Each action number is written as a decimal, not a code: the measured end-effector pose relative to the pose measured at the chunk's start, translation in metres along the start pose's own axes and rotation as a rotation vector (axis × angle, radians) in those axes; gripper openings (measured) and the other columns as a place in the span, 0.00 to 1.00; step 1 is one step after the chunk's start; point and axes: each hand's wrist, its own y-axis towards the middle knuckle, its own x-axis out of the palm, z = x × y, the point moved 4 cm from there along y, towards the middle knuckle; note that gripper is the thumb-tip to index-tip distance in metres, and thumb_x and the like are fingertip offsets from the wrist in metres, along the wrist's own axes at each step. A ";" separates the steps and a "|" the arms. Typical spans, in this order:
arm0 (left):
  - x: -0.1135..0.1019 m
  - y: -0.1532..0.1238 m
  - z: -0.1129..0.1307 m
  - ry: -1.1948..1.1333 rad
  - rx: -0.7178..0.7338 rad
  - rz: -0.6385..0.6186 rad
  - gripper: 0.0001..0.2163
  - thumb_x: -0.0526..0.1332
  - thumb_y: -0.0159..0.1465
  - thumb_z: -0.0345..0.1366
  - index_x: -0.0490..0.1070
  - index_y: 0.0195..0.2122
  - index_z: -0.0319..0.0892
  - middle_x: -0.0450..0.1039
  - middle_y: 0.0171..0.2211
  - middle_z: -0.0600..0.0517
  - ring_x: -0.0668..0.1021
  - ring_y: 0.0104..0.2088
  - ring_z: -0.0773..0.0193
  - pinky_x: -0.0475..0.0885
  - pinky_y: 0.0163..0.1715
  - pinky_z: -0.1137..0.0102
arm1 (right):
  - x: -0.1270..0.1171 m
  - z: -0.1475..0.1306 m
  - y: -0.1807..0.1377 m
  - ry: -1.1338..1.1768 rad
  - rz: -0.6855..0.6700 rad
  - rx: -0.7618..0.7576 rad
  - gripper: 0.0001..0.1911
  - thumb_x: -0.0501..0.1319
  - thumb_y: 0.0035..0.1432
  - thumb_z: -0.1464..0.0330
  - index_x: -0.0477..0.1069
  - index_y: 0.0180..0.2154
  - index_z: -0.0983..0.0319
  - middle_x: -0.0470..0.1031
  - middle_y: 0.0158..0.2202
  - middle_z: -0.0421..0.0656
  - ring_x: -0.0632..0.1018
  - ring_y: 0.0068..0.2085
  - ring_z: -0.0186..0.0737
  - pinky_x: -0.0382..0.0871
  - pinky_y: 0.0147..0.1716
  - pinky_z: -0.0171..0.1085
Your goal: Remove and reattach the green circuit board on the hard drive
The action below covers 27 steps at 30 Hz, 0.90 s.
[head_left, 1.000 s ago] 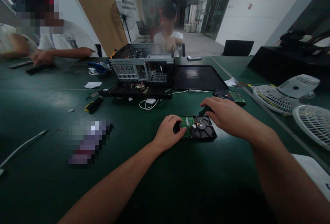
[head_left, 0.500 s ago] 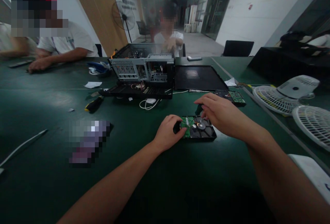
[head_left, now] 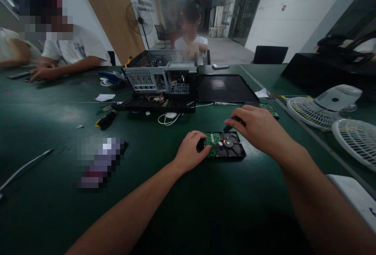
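Note:
A hard drive point(head_left: 230, 149) lies flat on the green table, its green circuit board and round metal spindle facing up. My left hand point(head_left: 192, 151) grips its left end between thumb and fingers. Just above the drive's far right corner is my right hand point(head_left: 249, 125), thumb and index finger bent toward each other. Whatever lies between those fingertips is too dark and small to make out. A second hard drive point(head_left: 268, 109) with a green board rests behind my right hand, partly hidden by it.
An opened computer case point(head_left: 143, 80) stands ahead, beside its black side panel point(head_left: 226, 88). A yellow-black screwdriver point(head_left: 105, 120), a blurred phone point(head_left: 101, 163) and a white cable point(head_left: 26, 169) lie left. White fan parts point(head_left: 311, 110) are at right. Other people sit across and at left.
My right hand has shifted slightly right, its fingertips drawing away from the drive's surface. The left hand keeps its grip, and the drive stays in place; the view has moved slightly.

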 end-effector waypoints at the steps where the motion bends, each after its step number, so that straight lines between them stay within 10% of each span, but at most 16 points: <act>1: 0.000 0.000 0.000 0.001 0.000 -0.001 0.13 0.67 0.65 0.38 0.73 0.51 0.46 0.74 0.51 0.47 0.76 0.52 0.53 0.74 0.53 0.55 | 0.000 0.000 0.000 -0.001 0.013 -0.006 0.14 0.58 0.70 0.60 0.77 0.39 0.62 0.77 0.40 0.49 0.78 0.41 0.46 0.69 0.42 0.43; 27: 0.000 0.000 0.003 0.002 0.028 0.014 0.13 0.67 0.64 0.34 0.73 0.50 0.46 0.74 0.50 0.48 0.76 0.51 0.55 0.74 0.54 0.57 | 0.013 -0.005 0.006 0.203 0.119 -0.079 0.14 0.54 0.70 0.70 0.73 0.52 0.62 0.78 0.48 0.51 0.79 0.46 0.48 0.72 0.46 0.45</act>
